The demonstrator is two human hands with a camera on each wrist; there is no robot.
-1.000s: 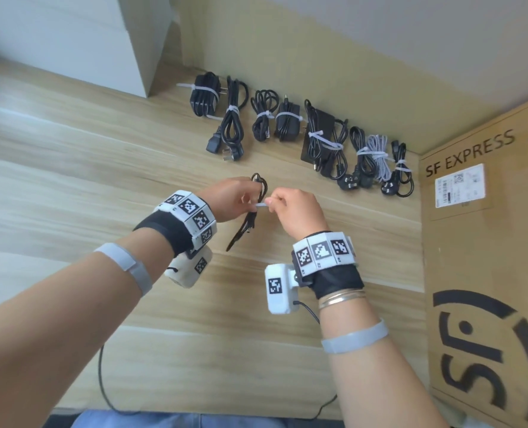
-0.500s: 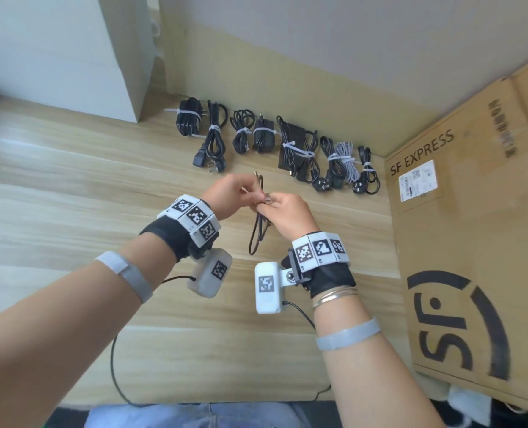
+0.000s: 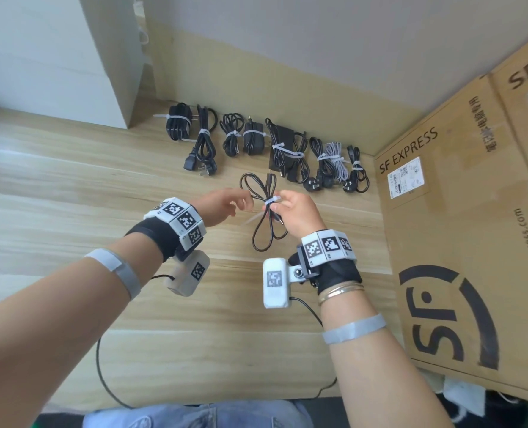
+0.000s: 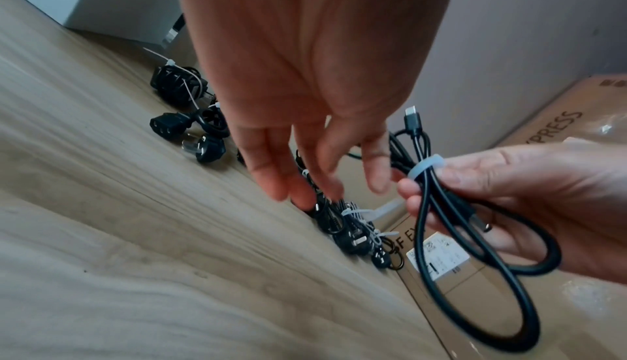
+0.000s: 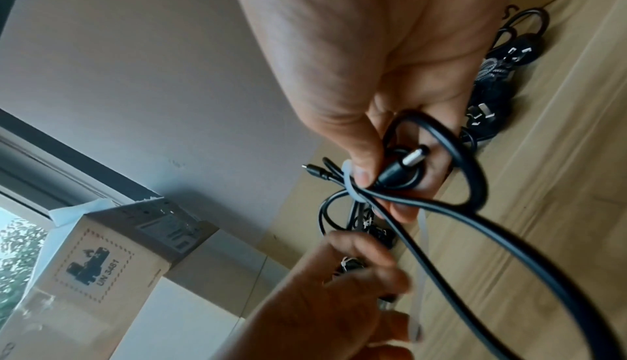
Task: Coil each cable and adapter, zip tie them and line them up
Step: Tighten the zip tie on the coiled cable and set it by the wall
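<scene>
A thin black cable (image 3: 264,233) is coiled into loops, with a white zip tie (image 3: 272,200) cinched round its middle. My right hand (image 3: 279,205) pinches the bundle at the tie (image 5: 349,180) and holds it a little above the wooden table (image 3: 71,180). The tie's loose tail (image 3: 252,220) sticks out to the lower left. My left hand (image 3: 241,200) hovers just left of the cable with fingers (image 4: 305,172) relaxed and holding nothing. A barrel plug (image 5: 407,162) lies against my right palm. Several tied cable and adapter bundles (image 3: 282,149) stand in a row along the wall.
A large SF Express cardboard box (image 3: 460,242) stands on the table at the right, close to the row's right end. A white cabinet (image 3: 71,57) fills the back left corner. Bare wood lies between my hands and the row of bundles.
My left hand has let go of the cable and tie and drawn a little to the left. The right hand alone now holds the tied coil, its loops spread out.
</scene>
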